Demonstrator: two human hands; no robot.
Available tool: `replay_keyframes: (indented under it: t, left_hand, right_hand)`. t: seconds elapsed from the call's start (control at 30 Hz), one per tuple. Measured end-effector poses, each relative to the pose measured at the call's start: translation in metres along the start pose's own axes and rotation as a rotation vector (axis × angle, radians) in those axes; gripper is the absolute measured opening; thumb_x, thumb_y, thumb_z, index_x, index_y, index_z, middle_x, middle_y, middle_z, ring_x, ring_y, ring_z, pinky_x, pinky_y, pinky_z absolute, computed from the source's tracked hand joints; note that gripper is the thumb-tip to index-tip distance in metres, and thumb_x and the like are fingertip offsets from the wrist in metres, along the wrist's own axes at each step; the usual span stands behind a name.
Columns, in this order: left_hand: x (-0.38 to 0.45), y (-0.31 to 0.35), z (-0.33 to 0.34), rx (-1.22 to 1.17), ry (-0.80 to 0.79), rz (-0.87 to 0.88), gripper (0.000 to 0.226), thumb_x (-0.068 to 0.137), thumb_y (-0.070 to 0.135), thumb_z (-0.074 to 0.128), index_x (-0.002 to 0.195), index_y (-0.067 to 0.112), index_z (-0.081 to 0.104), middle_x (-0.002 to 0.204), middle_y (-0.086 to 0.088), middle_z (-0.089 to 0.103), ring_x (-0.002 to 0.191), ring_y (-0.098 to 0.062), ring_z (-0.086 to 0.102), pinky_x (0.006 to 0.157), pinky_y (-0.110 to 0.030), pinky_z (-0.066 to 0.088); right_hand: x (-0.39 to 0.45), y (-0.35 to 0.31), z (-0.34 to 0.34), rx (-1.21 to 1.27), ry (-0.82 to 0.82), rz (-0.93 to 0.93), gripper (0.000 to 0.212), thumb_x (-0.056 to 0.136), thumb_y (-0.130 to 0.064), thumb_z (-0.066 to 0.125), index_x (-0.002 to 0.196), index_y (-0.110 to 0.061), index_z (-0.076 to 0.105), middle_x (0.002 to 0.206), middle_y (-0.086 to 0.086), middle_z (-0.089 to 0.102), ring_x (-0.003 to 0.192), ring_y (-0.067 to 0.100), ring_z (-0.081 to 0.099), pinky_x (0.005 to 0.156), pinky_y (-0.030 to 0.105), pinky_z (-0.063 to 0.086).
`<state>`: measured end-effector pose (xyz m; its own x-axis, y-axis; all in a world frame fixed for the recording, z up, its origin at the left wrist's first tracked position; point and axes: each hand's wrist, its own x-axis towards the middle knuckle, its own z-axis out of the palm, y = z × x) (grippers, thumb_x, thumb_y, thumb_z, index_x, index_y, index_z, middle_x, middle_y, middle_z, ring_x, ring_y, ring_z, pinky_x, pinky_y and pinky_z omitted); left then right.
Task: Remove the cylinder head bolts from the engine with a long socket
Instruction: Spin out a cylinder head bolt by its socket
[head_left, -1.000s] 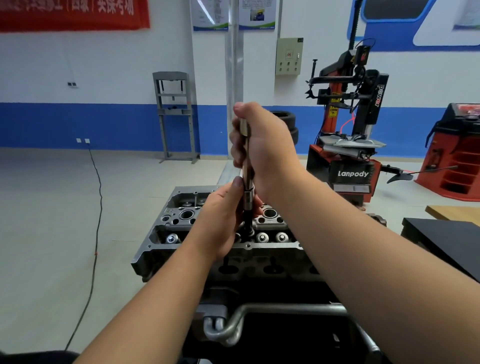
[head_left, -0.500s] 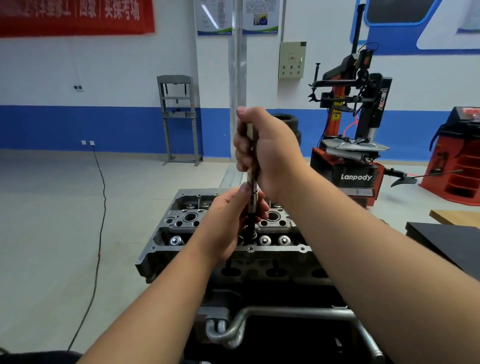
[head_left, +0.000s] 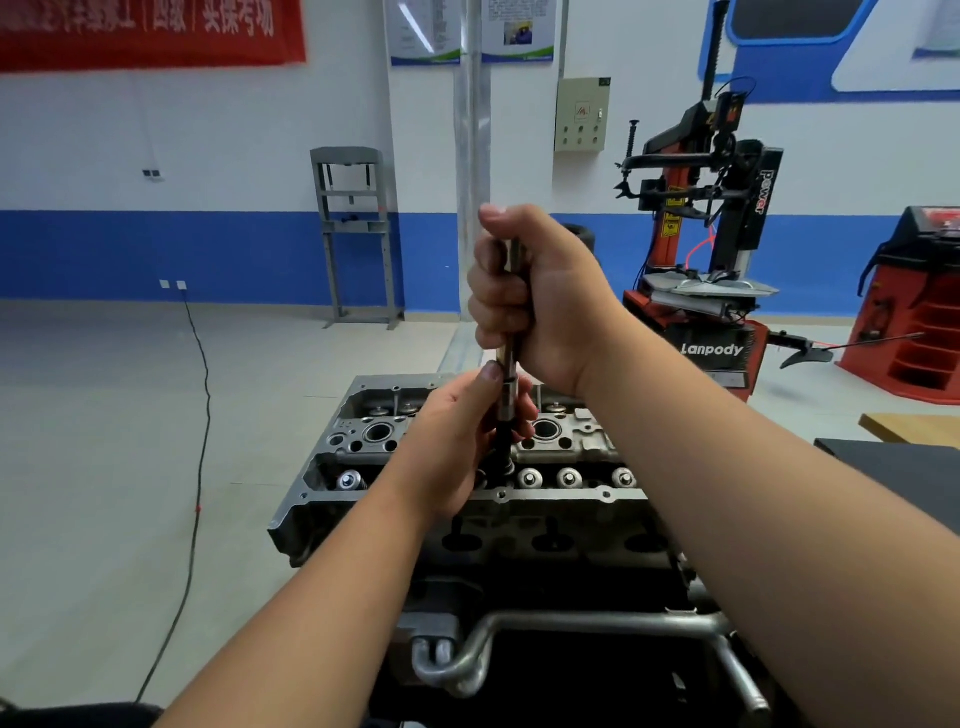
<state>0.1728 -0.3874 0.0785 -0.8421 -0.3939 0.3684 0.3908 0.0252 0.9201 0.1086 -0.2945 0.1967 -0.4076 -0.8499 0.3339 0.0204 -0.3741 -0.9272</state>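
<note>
a person works a long socket (head_left: 506, 384) held upright over the cylinder head (head_left: 571, 447) of an engine in a workshop, its lower end down among the valve gear near the head's middle. the right hand (head_left: 535, 296) is clenched around the tool's upper shaft; the left hand (head_left: 462, 441) wraps its fingers (head_left: 522, 421) round the lower section, thumb on the shaft. the bolt itself is hidden. done well, the step likely calls for keeping the tool plumb and fully seated on the bolt head, the lower hand steadying while the upper one turns.
</note>
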Motion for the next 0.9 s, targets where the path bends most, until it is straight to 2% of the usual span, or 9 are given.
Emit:
replay_keyframes:
  t: [0.17, 0.23, 0.3, 0.43, 0.53, 0.63, 0.7, 0.8, 0.9]
  left_hand:
    - [0.002, -0.003, 0.002, 0.042, 0.096, 0.043, 0.030, 0.090, 0.055, 0.066, 0.075, 0.029, 0.074, 0.076, 0.003, 0.066, 0.075, -0.013, 0.059, 0.081, -0.034, 0.045]
    - [0.002, -0.004, 0.003, 0.030, 0.137, 0.070, 0.029, 0.081, 0.053, 0.077, 0.082, 0.025, 0.072, 0.076, 0.001, 0.065, 0.074, -0.013, 0.057, 0.083, -0.037, 0.043]
    - [0.001, -0.004, 0.003, 0.035, 0.159, 0.072, 0.039, 0.073, 0.054, 0.079, 0.088, 0.020, 0.068, 0.074, 0.003, 0.063, 0.070, -0.011, 0.056, 0.083, -0.040, 0.043]
    - [-0.001, -0.001, 0.000, 0.000, 0.034, 0.023, 0.038, 0.082, 0.066, 0.062, 0.089, 0.031, 0.076, 0.086, 0.002, 0.070, 0.081, -0.014, 0.063, 0.082, -0.033, 0.048]
    - [-0.002, 0.001, -0.001, 0.012, -0.006, 0.000, 0.035, 0.087, 0.064, 0.059, 0.085, 0.034, 0.077, 0.085, 0.002, 0.070, 0.081, -0.014, 0.065, 0.079, -0.030, 0.050]
    - [0.001, -0.001, 0.000, 0.030, 0.045, 0.031, 0.032, 0.091, 0.058, 0.063, 0.078, 0.031, 0.075, 0.077, 0.007, 0.066, 0.074, -0.010, 0.060, 0.078, -0.030, 0.047]
    - [0.002, -0.003, 0.002, 0.052, 0.086, 0.059, 0.026, 0.089, 0.053, 0.070, 0.074, 0.032, 0.072, 0.073, 0.005, 0.064, 0.073, -0.012, 0.056, 0.078, -0.032, 0.044]
    - [0.003, -0.004, 0.001, 0.039, 0.125, 0.062, 0.021, 0.076, 0.056, 0.078, 0.073, 0.037, 0.071, 0.074, 0.004, 0.063, 0.073, -0.012, 0.057, 0.082, -0.038, 0.044]
    - [0.000, -0.003, -0.002, -0.018, 0.063, 0.037, 0.025, 0.078, 0.062, 0.070, 0.081, 0.038, 0.075, 0.082, 0.005, 0.069, 0.077, -0.010, 0.062, 0.081, -0.034, 0.048]
  right_hand:
    - [-0.001, 0.011, 0.020, -0.140, 0.370, -0.184, 0.020, 0.096, -0.024, 0.058, 0.077, -0.017, 0.058, 0.063, -0.002, 0.051, 0.059, 0.017, 0.041, 0.060, 0.036, 0.035]
    - [-0.001, 0.012, 0.022, -0.130, 0.325, -0.164, 0.027, 0.095, -0.026, 0.055, 0.069, -0.018, 0.056, 0.058, -0.003, 0.047, 0.055, 0.016, 0.037, 0.060, 0.036, 0.032]
    - [-0.002, 0.006, 0.018, -0.072, 0.162, -0.073, 0.038, 0.097, -0.030, 0.049, 0.060, -0.019, 0.049, 0.051, -0.005, 0.037, 0.047, 0.014, 0.027, 0.053, 0.032, 0.025]
    - [0.001, -0.005, 0.004, -0.030, -0.033, 0.004, 0.042, 0.098, -0.034, 0.050, 0.059, -0.020, 0.040, 0.051, -0.005, 0.025, 0.051, 0.015, 0.015, 0.057, 0.034, 0.014]
    - [-0.001, 0.001, 0.008, -0.022, 0.058, -0.026, 0.036, 0.098, -0.028, 0.051, 0.064, -0.019, 0.045, 0.052, -0.004, 0.032, 0.052, 0.015, 0.020, 0.057, 0.035, 0.017]
    - [-0.003, 0.014, 0.017, -0.166, 0.325, -0.211, 0.025, 0.097, -0.027, 0.057, 0.074, -0.016, 0.056, 0.064, 0.000, 0.049, 0.062, 0.020, 0.041, 0.061, 0.038, 0.035]
    - [-0.004, 0.019, 0.021, -0.192, 0.375, -0.294, 0.026, 0.095, -0.029, 0.056, 0.073, -0.015, 0.059, 0.064, 0.000, 0.049, 0.063, 0.020, 0.043, 0.063, 0.040, 0.036]
    - [0.000, 0.013, 0.017, -0.063, 0.172, -0.188, 0.032, 0.089, -0.035, 0.051, 0.062, -0.017, 0.050, 0.051, -0.003, 0.035, 0.047, 0.016, 0.027, 0.053, 0.034, 0.022]
    - [0.003, 0.000, 0.003, -0.006, -0.048, -0.029, 0.046, 0.098, -0.038, 0.045, 0.057, -0.019, 0.042, 0.048, -0.004, 0.026, 0.047, 0.015, 0.016, 0.050, 0.029, 0.016]
